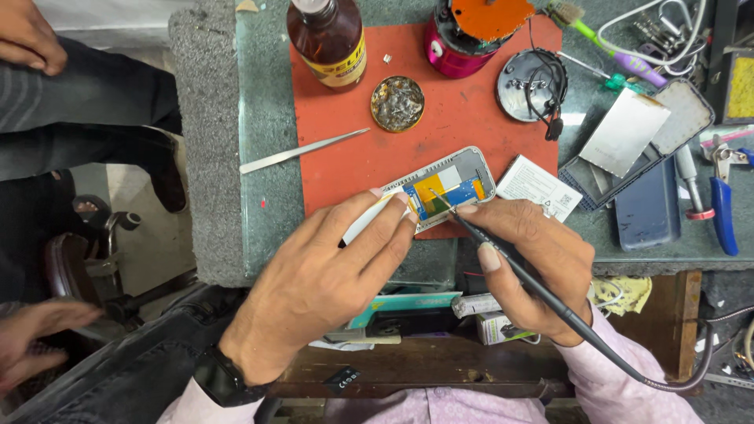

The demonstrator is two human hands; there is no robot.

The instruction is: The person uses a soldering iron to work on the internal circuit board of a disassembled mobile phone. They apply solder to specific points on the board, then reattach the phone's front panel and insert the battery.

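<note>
Head view: left hand (326,275) fingers pinch opened phone (440,187) on red mat (353,169), right hand (534,263) fingers grip soldering iron (503,255), tip on exposed board; back cover off, soldering underway.

Grey-green glass-topped workbench (267,118) with a speckled grey stone edge. Directly on it: an orange-red rectangular rubber mat (455,118), slim silver metal tweezers (302,151) lying half across the mat's left edge, a white printed paper card (538,187) just beside the mat's right edge, a dark blue flat phone cover (648,210), blue-handled pliers (722,208) at far right, and a green-and-purple toothbrush (613,49) near the back.
</note>
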